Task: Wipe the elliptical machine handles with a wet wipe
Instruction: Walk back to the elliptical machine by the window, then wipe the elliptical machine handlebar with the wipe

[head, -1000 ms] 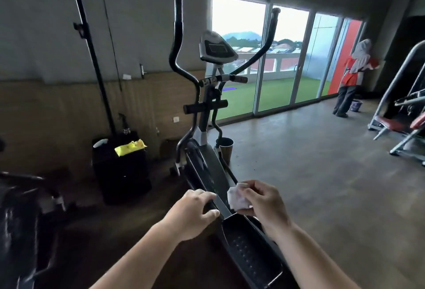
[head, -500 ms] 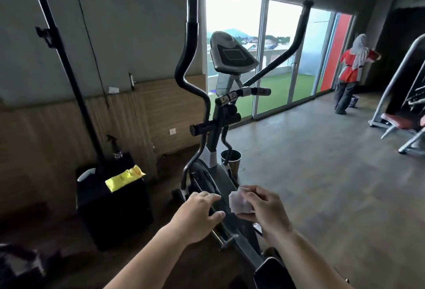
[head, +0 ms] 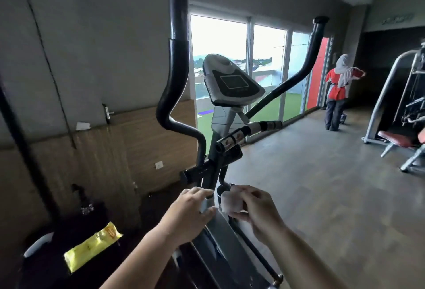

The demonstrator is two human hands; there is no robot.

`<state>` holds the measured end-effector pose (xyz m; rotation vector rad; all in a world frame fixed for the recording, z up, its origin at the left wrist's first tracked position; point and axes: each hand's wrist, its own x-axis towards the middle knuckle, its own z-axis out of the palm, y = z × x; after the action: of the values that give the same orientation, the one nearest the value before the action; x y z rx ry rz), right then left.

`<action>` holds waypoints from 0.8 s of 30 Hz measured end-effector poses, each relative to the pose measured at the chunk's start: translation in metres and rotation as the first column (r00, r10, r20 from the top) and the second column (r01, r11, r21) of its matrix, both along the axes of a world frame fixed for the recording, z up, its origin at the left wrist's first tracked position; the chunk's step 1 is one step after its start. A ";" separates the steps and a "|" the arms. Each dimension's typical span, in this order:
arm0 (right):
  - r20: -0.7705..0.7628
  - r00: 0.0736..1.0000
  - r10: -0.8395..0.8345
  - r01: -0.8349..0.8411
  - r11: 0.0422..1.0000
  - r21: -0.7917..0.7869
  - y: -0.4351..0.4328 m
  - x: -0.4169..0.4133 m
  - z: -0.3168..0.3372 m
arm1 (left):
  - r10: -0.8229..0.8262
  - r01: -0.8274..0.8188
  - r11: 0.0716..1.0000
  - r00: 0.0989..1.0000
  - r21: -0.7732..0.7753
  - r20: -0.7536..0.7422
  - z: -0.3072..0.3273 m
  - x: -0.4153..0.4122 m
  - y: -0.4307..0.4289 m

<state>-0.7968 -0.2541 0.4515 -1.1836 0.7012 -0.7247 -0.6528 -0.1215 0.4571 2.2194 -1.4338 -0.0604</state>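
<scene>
elliptical machine handles are rising black and curved either side of the console; low before them the left hand is curling loosely, its hold unclear, while the right hand is pinching a folded white wet wipe.

Above the console, the left handle is clipped at its cap by the top edge. The console's screen is too blurred to be read. Below it, the wet wipe is partly covered by fingers of the right hand, and the machine's frame is cut off by the bottom edge. Far right of it, a weight machine is cropped.
</scene>
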 end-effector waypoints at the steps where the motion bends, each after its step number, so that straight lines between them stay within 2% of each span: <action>1: 0.003 1.000 -0.023 0.023 1.000 -0.004 -0.016 0.011 0.008 | -0.005 0.005 1.000 1.000 -0.027 -0.001 0.006 0.014 -0.017; 4: 0.054 0.989 -0.134 0.137 0.989 -0.048 -0.059 0.042 0.030 | -0.022 0.025 0.990 0.999 -0.138 0.024 0.027 0.049 -0.062; 6: 0.069 0.963 -0.260 0.268 0.947 -0.177 -0.086 0.063 0.041 | -0.052 0.058 0.979 0.998 -0.193 0.036 0.043 0.068 -0.090; 9: 0.082 0.898 -0.432 0.412 0.760 -0.502 -0.116 0.088 0.051 | -0.170 0.147 0.954 0.983 -0.261 -0.066 0.060 0.094 -0.123; 11: 0.065 0.860 -0.507 0.394 0.576 -0.716 -0.129 0.102 0.051 | -0.291 0.216 0.926 0.931 -0.310 -0.222 0.063 0.107 -0.139; 13: 0.040 0.855 -0.517 0.304 0.438 -0.846 -0.131 0.120 0.044 | -0.343 0.223 0.922 0.850 -0.317 -0.401 0.058 0.117 -0.152; 16: -0.018 0.923 -0.384 0.130 0.356 -0.926 -0.107 0.143 0.010 | -0.407 0.231 0.910 0.665 -0.345 -0.627 0.049 0.126 -0.161; 19: -0.027 0.947 -0.319 0.049 0.226 -0.973 -0.101 0.143 -0.021 | -0.471 0.293 0.882 0.573 -0.369 -0.671 0.041 0.137 -0.165; 20: -0.041 0.944 -0.329 0.036 0.224 -0.974 -0.111 0.140 -0.019 | -0.485 0.302 0.875 0.564 -0.380 -0.668 0.038 0.141 -0.166; 23: -0.065 0.914 -0.400 0.087 0.351 -0.932 -0.134 0.134 0.001 | -0.495 0.308 0.869 0.566 -0.389 -0.659 0.035 0.145 -0.171; 24: -0.032 0.925 -0.380 0.108 0.343 -0.933 -0.130 0.137 -0.001 | -0.498 0.312 0.867 0.577 -0.389 -0.647 0.034 0.145 -0.171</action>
<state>-0.6598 -0.3844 0.4506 -2.2973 0.6824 -1.3507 -0.5074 -0.2930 0.4916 1.3395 -1.3316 -0.8138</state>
